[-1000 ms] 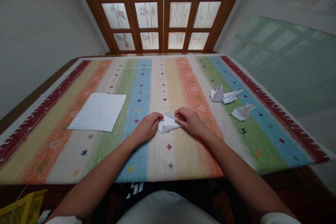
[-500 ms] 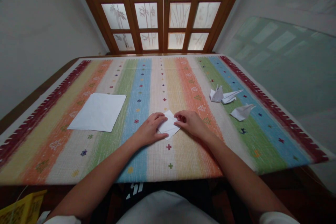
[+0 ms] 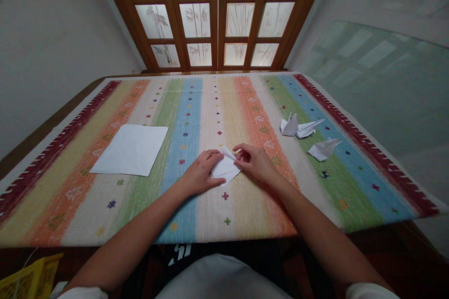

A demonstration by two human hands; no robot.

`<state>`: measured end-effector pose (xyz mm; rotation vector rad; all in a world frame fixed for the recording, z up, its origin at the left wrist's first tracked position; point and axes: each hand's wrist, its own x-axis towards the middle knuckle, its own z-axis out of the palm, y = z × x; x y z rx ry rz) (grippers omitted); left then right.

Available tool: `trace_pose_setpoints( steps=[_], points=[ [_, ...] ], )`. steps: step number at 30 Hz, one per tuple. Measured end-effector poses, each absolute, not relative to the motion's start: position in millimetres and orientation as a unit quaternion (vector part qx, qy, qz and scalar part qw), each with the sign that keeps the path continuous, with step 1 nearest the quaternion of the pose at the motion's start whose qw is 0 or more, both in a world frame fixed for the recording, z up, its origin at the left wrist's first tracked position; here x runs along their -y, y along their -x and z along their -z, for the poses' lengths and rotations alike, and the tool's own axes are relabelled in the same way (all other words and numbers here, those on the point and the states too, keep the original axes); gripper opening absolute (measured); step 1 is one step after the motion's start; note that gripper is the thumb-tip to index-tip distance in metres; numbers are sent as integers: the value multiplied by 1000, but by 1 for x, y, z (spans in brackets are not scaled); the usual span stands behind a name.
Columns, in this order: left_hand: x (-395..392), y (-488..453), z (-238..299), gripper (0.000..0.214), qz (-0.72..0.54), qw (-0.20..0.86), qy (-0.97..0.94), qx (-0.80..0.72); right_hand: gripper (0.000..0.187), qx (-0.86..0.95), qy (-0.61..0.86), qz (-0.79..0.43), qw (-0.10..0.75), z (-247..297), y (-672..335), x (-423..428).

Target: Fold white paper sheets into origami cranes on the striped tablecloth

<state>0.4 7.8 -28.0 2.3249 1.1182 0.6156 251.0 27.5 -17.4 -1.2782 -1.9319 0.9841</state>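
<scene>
Three white folded-paper birds (image 3: 323,150) looked finished, near right edge of striped-cloth-covered table (image 3: 210,224); flat white square paper (image 3: 129,150) lay unfolded toward left edge; small white part-folded paper (image 3: 224,171), unfinished, lay centrally toward near edge; left hand (image 3: 200,173) spread over it; right hand (image 3: 257,161) curled at its side, pinch unclear.

- Folded piece (image 3: 224,171), near the middle of the tabletop's near edge: white paper, matt, creased.
- Flat sheet (image 3: 129,150), toward the tabletop's left edge: white paper, matt, mostly smooth.
- Three folded birds (image 3: 323,150), toward the right edge: white paper, matt, sharply creased.
- Cover (image 3: 212,217), reaching the near edge: printed cloth, matt, visibly woven.
- Door frames (image 3: 218,32), beyond the far edge: brown wood, smooth, faintly lustrous.
- Panes (image 3: 195,21) within them: translucent, frosted-looking glass with plant motifs.
- Panel (image 3: 379,67), beyond the right edge: greenish, glass-like, glossy, reflective.
- Basket (image 3: 35,276), below the near left corner: yellow openwork plastic.
</scene>
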Motion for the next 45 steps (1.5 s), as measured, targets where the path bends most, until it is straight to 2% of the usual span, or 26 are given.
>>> trace_pose_setpoints(
  steps=[9, 16, 21, 26, 29, 32, 38, 42, 45],
  points=[
    [-6, 1, 27, 89, -223, 228, -852, -415, 9, 754, 485, -324, 302, 12, -249, -26],
    [-4, -1, 24, 99, -218, 220, -855, -417, 7, 775, 460, -301, 311, 7, -248, -25],
    [-3, -3, 24, 101, -205, 209, -859, -419, 2, 758, 463, -328, 321, 4, -247, -24],
    [-3, -3, 25, 98, -211, 210, -850, -435, 25, 649, 460, -501, 342, 10, -247, -25],
    [-4, -3, 24, 92, -224, 218, -839, -446, 42, 583, 401, -615, 349, 13, -249, -25],
    [-5, -3, 22, 87, -236, 238, -827, -451, 51, 564, 333, -684, 321, 14, -249, -24],
    [-7, 6, 20, 91, -235, 274, -827, -431, 51, 617, 332, -667, 253, 13, -240, -20],
    [-8, 12, 18, 94, -221, 289, -835, -413, 37, 679, 404, -578, 204, 13, -236, -18],
    [-10, 14, 15, 87, -222, 298, -835, -405, 42, 707, 436, -526, 181, 13, -236, -17]
  ],
)
